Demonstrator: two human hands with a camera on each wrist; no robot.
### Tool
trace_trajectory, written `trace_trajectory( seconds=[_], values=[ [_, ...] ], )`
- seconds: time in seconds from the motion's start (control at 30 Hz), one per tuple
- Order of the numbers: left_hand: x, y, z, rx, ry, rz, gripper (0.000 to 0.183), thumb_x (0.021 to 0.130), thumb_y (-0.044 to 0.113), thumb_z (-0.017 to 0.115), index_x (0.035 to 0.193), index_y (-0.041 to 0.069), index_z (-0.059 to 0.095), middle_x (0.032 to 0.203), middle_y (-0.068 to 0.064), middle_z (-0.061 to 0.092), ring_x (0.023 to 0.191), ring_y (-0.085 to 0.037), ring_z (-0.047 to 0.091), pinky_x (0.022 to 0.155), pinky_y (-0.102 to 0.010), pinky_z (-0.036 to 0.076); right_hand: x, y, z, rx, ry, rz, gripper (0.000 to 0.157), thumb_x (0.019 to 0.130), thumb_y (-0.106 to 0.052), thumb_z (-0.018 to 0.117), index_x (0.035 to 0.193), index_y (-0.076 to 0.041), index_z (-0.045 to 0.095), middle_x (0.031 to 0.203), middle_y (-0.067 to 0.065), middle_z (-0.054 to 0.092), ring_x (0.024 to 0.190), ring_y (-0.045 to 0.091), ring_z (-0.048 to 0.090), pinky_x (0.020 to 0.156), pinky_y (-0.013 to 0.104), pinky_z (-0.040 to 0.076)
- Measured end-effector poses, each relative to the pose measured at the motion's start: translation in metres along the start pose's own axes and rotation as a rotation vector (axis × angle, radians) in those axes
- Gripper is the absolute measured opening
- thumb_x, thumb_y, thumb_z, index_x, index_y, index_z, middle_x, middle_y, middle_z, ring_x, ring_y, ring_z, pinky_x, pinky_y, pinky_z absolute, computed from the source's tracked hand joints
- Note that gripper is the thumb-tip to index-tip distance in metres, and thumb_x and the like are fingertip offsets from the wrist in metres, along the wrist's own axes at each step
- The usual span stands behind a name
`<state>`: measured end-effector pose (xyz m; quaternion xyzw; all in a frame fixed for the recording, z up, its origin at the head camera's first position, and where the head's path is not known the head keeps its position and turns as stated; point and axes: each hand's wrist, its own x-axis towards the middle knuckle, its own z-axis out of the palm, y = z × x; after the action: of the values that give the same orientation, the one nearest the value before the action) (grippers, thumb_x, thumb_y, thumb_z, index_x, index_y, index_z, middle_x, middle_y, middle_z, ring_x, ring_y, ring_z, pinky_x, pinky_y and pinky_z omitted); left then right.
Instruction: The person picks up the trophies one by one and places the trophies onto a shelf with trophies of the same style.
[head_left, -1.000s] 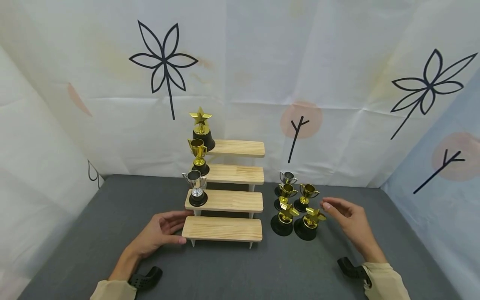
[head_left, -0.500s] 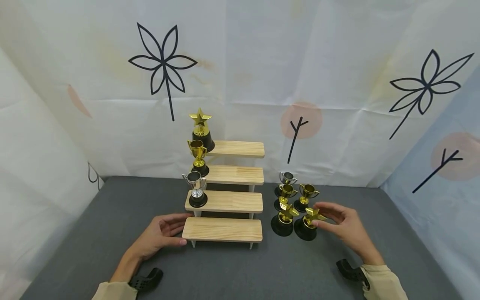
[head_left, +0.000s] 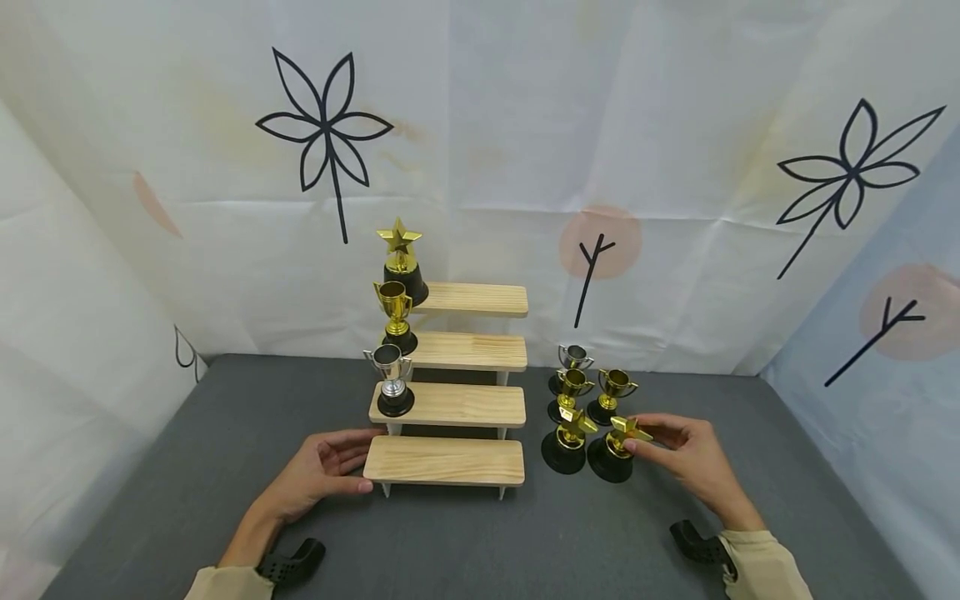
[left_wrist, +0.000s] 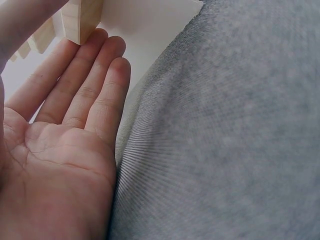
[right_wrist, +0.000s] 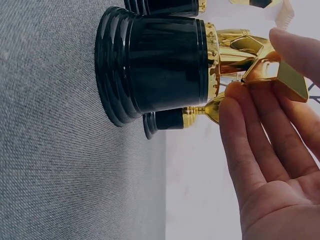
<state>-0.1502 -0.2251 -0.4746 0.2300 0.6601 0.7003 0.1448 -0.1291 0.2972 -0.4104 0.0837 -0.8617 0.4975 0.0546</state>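
Note:
My right hand [head_left: 688, 454] holds the gold star of a star trophy [head_left: 609, 467] between thumb and fingers. In the right wrist view, the black base [right_wrist: 167, 65] of that trophy stands on the grey cloth. At the left, my left hand [head_left: 315, 468] is beside the lowest step of a four-step wooden display stand [head_left: 446, 460], thumb near its front corner. The left wrist view has its fingers [left_wrist: 100, 95] extended, tips right at a wooden step edge [left_wrist: 80, 22]. Beside the held trophy stands another gold star trophy [head_left: 564, 454].
Behind the star trophies are two gold cup trophies [head_left: 615, 387] and a silver cup [head_left: 573, 358]. On the stand's left side, a star trophy [head_left: 405, 279], a gold cup [head_left: 396, 304] and a silver cup [head_left: 393, 379] occupy the upper three steps. A patterned white curtain [head_left: 495, 125] hangs behind.
My right hand has moved left from beside the trophies and taken hold of the near right star trophy. The left hand has stayed at the stand.

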Motion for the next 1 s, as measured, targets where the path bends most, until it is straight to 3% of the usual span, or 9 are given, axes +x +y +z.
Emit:
trace_trajectory(
  seconds=[0.33, 0.67, 1.0],
  values=[
    [0.0, -0.001, 0.001, 0.007, 0.008, -0.005, 0.072, 0.082, -0.009, 0.078, 0.142, -0.022, 0.039, 0.144, -0.033, 0.049, 0.124, -0.013, 0.061, 0.105, -0.031, 0.051, -0.001, -0.008, -0.004, -0.004, 0.023, 0.001, 0.037, 0.09, -0.01, 0.079, 0.122, 0.005, 0.07, 0.115, 0.019, 0.071, 0.097, -0.001, 0.068, 0.077, 0.018, 0.06],
    [-0.001, -0.002, 0.002, 0.009, 0.006, -0.006, 0.073, 0.083, -0.008, 0.078, 0.142, -0.023, 0.038, 0.145, -0.04, 0.042, 0.124, -0.012, 0.06, 0.105, -0.03, 0.051, -0.001, -0.031, -0.015, 0.059, 0.047, -0.053, 0.037, 0.092, -0.006, 0.076, 0.124, 0.011, 0.066, 0.108, -0.009, 0.072, 0.097, 0.003, 0.07, 0.078, 0.02, 0.062],
    [0.0, -0.001, 0.0, 0.01, 0.002, -0.005, 0.073, 0.082, -0.008, 0.078, 0.142, -0.022, 0.039, 0.144, -0.036, 0.046, 0.124, -0.012, 0.06, 0.105, -0.031, 0.051, 0.002, -0.053, -0.024, 0.046, 0.019, -0.117, 0.032, 0.094, 0.001, 0.071, 0.123, 0.011, 0.065, 0.106, -0.009, 0.073, 0.093, 0.007, 0.072, 0.076, 0.022, 0.062]
  ],
)
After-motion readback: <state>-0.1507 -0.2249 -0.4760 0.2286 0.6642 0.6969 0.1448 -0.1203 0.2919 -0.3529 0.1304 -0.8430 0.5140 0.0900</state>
